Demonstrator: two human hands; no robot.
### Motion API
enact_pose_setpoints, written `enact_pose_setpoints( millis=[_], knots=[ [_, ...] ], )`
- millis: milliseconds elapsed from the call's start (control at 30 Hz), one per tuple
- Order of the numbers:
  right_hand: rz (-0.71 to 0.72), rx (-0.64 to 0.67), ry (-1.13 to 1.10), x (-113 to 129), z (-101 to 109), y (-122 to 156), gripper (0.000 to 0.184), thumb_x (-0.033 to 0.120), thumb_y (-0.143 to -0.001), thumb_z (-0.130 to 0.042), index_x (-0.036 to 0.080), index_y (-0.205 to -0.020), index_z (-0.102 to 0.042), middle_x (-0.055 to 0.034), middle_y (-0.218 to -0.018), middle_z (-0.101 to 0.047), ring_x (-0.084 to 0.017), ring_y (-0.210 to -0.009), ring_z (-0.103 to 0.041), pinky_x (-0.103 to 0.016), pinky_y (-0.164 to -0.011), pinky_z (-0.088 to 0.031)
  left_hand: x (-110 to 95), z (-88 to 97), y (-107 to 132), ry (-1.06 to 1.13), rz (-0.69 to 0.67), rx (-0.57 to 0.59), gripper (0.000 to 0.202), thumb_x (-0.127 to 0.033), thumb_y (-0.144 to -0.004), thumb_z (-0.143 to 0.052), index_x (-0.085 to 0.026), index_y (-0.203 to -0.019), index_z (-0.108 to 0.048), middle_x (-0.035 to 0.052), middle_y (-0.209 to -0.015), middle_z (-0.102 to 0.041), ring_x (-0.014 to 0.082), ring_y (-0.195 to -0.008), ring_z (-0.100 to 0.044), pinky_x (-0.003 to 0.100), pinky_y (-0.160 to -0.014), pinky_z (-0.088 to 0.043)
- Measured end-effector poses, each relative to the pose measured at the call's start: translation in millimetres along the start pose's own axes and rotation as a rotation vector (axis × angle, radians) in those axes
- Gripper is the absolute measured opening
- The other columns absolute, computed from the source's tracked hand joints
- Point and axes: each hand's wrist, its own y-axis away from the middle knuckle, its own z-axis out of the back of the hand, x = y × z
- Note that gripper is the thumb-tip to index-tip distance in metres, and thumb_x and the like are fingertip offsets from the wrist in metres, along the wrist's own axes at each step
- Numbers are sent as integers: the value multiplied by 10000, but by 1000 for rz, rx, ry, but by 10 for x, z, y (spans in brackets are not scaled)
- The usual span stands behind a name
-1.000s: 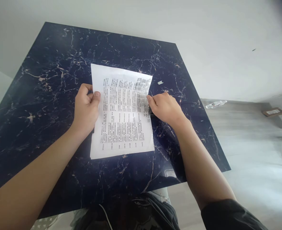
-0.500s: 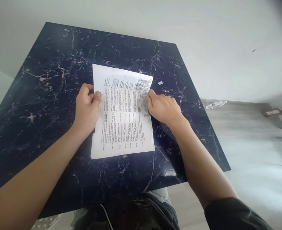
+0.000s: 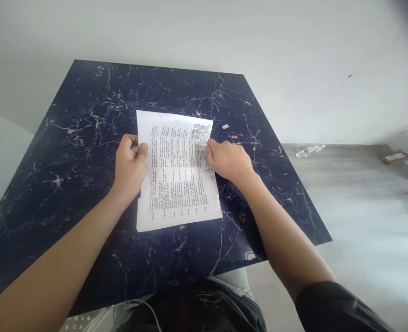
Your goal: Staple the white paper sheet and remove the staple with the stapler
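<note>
1. One pale wall (image 3: pixel 294 46) is running along the back, behind the table.
2. Grey floor (image 3: pixel 349 198) is showing at right, glare washing out part of it.
3. Dark blue marble-patterned table (image 3: pixel 176 85) is taking up the middle, pale veins crossing its glossy top.
4. Dark clothing (image 3: pixel 204 309) is showing at bottom centre, just past the near table edge; white cord (image 3: pixel 153 310) is curving beside it.
5. Printed paper sheets (image 3: pixel 179 184) are sitting mid-table between both hands, layered edges showing lower left; print is filling most of the top sheet. Can't tell how much is touching the table.
6. Left hand (image 3: pixel 130 168) is pinching the left edge, thumb pressing on the front, other fingers going behind.
7. Right hand (image 3: pixel 229 159) is grasping the right edge with fingers curling in; exact finger contact is partly hidden. Black sleeve (image 3: pixel 335 304) is covering that arm near the elbow.
8. Brown box (image 3: pixel 396 157) is lying on the floor, far right.
9. Clear plastic item (image 3: pixel 309 151) is lying near the wall, too small to identify.
10. White scrap (image 3: pixel 225 126) is resting on the table, just beyond the right hand.
</note>
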Motion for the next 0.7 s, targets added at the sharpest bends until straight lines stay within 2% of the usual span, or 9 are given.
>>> enact_pose_setpoints(
  millis=[100, 167, 333, 433, 500, 600, 700],
  knots=[
    [-8, -20, -188, -114, 75, 3, 433, 371, -1088, -230, 221, -867, -570, -77, -779, -639, -207, -659, -503, -343, -640, -337, -21, 6, 13, -12, -2, 13, 93, -305, -1014, -615, -252, -1042, -543, 1, -812, -711, 179, -679, -712, 295, -611, -563],
    [-25, -18, -242, -179, 112, 1, 430, 361, -1086, -240, 226, -825, -554, -82, -808, -663, -216, -705, -525, -340, -658, -352, -42, 8, 24, -74, -5, 11, 66, -276, -1010, -596, -249, -1041, -545, -1, -787, -699, 177, -660, -691, 298, -604, -535],
    [-259, -41, -180, -346, 149, 10, 403, 298, -1049, -284, 184, -946, -656, -176, -984, -729, -287, -854, -636, -372, -737, -434, -111, -8, 53, -333, -61, -28, 71, -204, -956, -615, -236, -925, -560, 36, -835, -708, 209, -739, -670, 371, -687, -510],
    [-407, -72, -164, -475, 174, 10, 412, 307, -1041, -311, 156, -1002, -693, -223, -1035, -734, -335, -939, -671, -417, -810, -473, -151, -30, 75, -360, -98, -37, 100, -166, -900, -658, -228, -869, -587, 53, -877, -683, 228, -801, -655, 410, -743, -520],
    [-449, -114, -178, -529, 220, 9, 416, 301, -1035, -318, 150, -981, -702, -236, -1048, -736, -352, -986, -675, -430, -842, -480, -163, -38, 84, -347, -127, -59, 122, -139, -854, -691, -226, -864, -607, 61, -921, -643, 227, -809, -627, 415, -739, -527],
    [-430, -219, -214, -470, 337, 39, 424, 279, -1034, -295, 164, -938, -692, -224, -1049, -740, -344, -970, -675, -422, -819, -481, -154, -33, 82, -348, -154, -109, 177, -140, -823, -730, -228, -940, -631, 85, -1048, -592, 237, -880, -607, 438, -785, -533],
    [-329, -217, -304, -192, 434, 130, 430, 283, -1053, -275, 188, -873, -654, -171, -902, -731, -269, -777, -658, -371, -704, -463, -149, -13, 63, -353, -104, -173, 184, -193, -878, -702, -221, -1037, -614, 115, -1149, -566, 255, -977, -605, 453, -841, -519]
  ],
)
